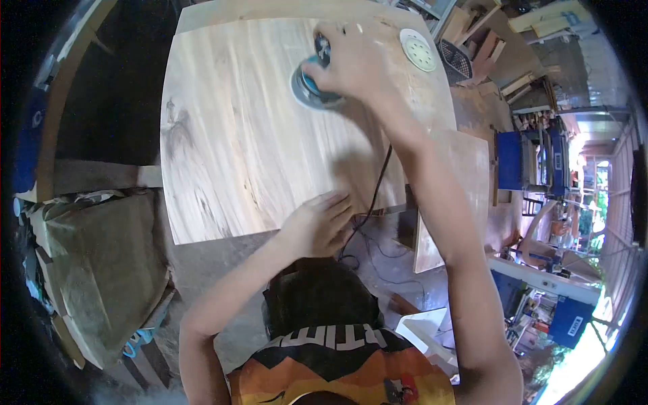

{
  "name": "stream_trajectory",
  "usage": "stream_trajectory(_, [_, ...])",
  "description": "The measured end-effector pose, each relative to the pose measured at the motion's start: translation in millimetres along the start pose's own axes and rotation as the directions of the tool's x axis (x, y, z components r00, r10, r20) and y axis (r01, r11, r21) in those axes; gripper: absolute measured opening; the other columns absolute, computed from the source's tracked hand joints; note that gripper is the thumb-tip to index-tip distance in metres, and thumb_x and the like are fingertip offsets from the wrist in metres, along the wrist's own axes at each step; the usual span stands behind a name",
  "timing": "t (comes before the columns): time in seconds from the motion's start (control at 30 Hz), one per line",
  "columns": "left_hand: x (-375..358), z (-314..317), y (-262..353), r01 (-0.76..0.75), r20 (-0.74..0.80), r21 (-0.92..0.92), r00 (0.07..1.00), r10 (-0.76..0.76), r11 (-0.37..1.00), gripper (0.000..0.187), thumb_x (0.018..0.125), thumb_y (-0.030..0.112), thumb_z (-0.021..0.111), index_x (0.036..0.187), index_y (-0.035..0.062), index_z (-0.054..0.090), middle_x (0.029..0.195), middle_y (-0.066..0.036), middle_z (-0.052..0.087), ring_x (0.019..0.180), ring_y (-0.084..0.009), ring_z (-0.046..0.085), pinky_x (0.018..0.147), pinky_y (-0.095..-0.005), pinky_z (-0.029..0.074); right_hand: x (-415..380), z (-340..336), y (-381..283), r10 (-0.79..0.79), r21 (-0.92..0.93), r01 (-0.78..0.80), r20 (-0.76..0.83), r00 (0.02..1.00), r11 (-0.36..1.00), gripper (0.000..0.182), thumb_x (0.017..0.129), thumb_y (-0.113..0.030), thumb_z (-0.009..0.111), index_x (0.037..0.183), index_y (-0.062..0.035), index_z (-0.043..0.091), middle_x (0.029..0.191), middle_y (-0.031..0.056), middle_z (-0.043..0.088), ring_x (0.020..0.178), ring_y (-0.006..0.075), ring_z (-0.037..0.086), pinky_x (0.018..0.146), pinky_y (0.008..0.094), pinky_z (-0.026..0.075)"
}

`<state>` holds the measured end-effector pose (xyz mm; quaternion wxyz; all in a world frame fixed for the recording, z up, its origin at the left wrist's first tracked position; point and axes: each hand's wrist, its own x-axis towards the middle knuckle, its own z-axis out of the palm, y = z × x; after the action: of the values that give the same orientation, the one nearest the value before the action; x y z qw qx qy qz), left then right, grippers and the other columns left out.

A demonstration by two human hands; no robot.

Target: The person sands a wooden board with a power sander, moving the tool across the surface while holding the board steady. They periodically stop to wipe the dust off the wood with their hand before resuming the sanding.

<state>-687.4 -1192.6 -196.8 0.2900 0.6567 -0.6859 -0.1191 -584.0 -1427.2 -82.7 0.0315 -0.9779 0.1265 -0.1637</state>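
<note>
My right hand (351,64) is closed around a sander (316,84) with a blue-green body and a round base, pressed on the upper part of a pale wooden board (229,128). A black cord (382,179) runs from under my right forearm over the near edge. My left hand (316,226) lies across the board's near edge, its fingers stretched out towards the right. Its thumb cannot be made out. Wood grain and dark knots mark the board's left side.
A white sanding disc with holes (418,50) lies on the worktop at the upper right. Another board (459,182) stands to the right. A covered bulky object (108,270) sits at the left. Loose cable (388,253) trails on the floor; blue machines (533,160) stand farther right.
</note>
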Motion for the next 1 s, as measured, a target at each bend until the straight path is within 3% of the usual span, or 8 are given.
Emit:
stream_trajectory(0.07, [-15,-3,-23,-0.009,0.0,-0.285,1.0,0.009,0.958,0.038,0.097,0.018,0.06,0.13,0.0023,0.067,0.128,-0.016,0.071,0.121,-0.0308,0.067,0.103,-0.0425,0.054,-44,-21,-6,0.037,0.005,-0.037,0.025,0.999,0.999,0.049,0.076,-0.04,0.076,0.116,-0.0138,0.066,0.105,0.0218,0.065,0.094,0.0434,0.065,0.082,0.0533,0.053])
stream_trajectory(0.13, [-13,-20,-31,0.045,-0.344,-0.318,0.925,-0.16,0.947,0.029,0.095,0.006,0.059,0.121,0.0025,0.072,0.11,-0.013,0.077,0.099,-0.0317,0.075,0.087,-0.0398,0.061,-91,-41,-8,0.077,0.098,-0.085,0.085,0.993,0.991,0.045,0.076,-0.034,0.075,0.116,-0.0163,0.066,0.107,0.0212,0.063,0.092,0.0442,0.064,0.081,0.0546,0.052])
stream_trajectory(0.2, [2,-41,-41,0.292,-0.349,-0.486,0.799,-0.489,0.824,0.031,0.098,0.007,0.056,0.125,0.0008,0.068,0.12,-0.017,0.073,0.115,-0.0375,0.069,0.1,-0.0415,0.055,-138,-55,-8,0.072,0.183,-0.1,0.155,0.985,0.978,0.044,0.077,-0.03,0.076,0.118,-0.0183,0.065,0.108,0.0207,0.061,0.093,0.0435,0.063,0.081,0.0542,0.052])
stream_trajectory(0.27, [22,-47,-74,0.23,-0.374,-0.134,0.889,-0.264,0.964,0.039,0.099,0.012,0.056,0.136,0.0018,0.062,0.138,-0.02,0.064,0.134,-0.0402,0.056,0.115,-0.0458,0.043,-182,-69,-14,0.038,0.155,-0.062,0.154,0.987,0.986,0.048,0.073,-0.022,0.075,0.12,-0.0194,0.063,0.108,0.021,0.057,0.09,0.0424,0.063,0.073,0.0533,0.054])
stream_trajectory(0.37, [56,-31,-99,0.132,-0.254,0.251,0.965,-0.066,0.959,0.048,0.099,0.025,0.055,0.141,0.003,0.057,0.15,-0.023,0.053,0.143,-0.0419,0.044,0.122,-0.0495,0.031,-226,-90,-19,0.118,0.092,-0.143,0.235,0.965,0.985,0.05,0.072,-0.016,0.075,0.121,-0.0223,0.062,0.107,0.0195,0.054,0.09,0.0411,0.062,0.07,0.052,0.055])
stream_trajectory(0.47, [95,-23,-110,0.083,-0.082,0.335,0.995,-0.059,0.939,0.064,0.102,0.039,0.052,0.155,0.0059,0.043,0.162,-0.021,0.04,0.152,-0.039,0.032,0.127,-0.051,0.02,-245,-96,-12,0.245,-0.008,-0.25,0.236,0.94,0.968,0.048,0.075,-0.016,0.075,0.12,-0.0242,0.061,0.108,0.0174,0.054,0.095,0.0404,0.061,0.072,0.0508,0.055])
stream_trajectory(0.67, [168,-25,-162,0.242,-0.183,0.434,0.967,-0.178,0.868,0.089,0.097,0.063,0.052,0.156,-0.002,0.036,0.164,-0.022,0.034,0.153,-0.0421,0.028,0.127,-0.0519,0.018,-198,-86,19,0.38,-0.127,-0.36,0.213,0.9,0.924,0.039,0.078,-0.019,0.077,0.114,-0.0214,0.061,0.111,0.018,0.055,0.1,0.0401,0.06,0.08,0.0504,0.055])
stream_trajectory(1.0, [232,-70,-282,0.147,-0.201,0.343,0.976,-0.08,0.928,0.075,0.103,0.048,0.046,0.155,-0.0055,0.037,0.161,-0.023,0.039,0.152,-0.0343,0.033,0.127,-0.0454,0.022,-16,-17,106,0.265,-0.093,-0.262,0.014,0.964,0.961,0.05,0.07,-0.017,0.083,0.116,-0.0161,0.063,0.104,0.0197,0.063,0.093,0.0416,0.065,0.081,0.0489,0.054])
